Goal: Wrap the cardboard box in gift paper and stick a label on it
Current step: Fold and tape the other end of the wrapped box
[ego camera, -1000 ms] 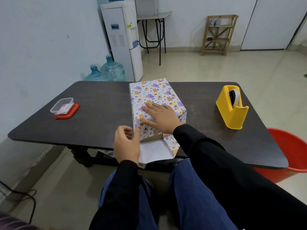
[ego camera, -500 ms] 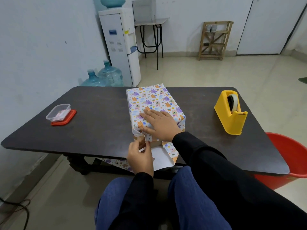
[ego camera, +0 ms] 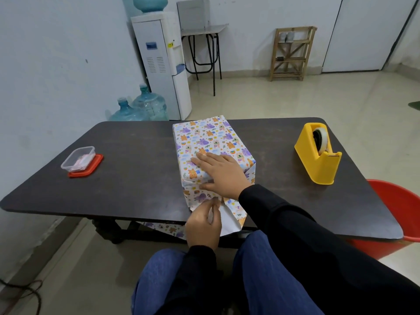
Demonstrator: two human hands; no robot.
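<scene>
Right hand (ego camera: 221, 173) flat on box (ego camera: 211, 142), fingers straight; left hand (ego camera: 203, 226) pinches paper flap (ego camera: 229, 221) at table (ego camera: 136, 178) near edge. Tape dispenser (ego camera: 318, 158) right edge, tub (ego camera: 78, 158) left.

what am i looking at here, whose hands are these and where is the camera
There is no machine here: a person is working with two bare hands. The single picture comes from a camera worn on the person's head, looking forward and down, so you see their own sleeves and knees.

On the dark table stands a box covered in patterned paper, with the near end not yet closed. The right hand lies flat on top of the box, fingers straight, pressing the paper down. The left hand is at the near end and seems to pinch the loose flap.

To the right stands a yellow tape dispenser. To the left is a small clear tub on a red lid. A red bucket sits on the floor past the table's right corner.
</scene>
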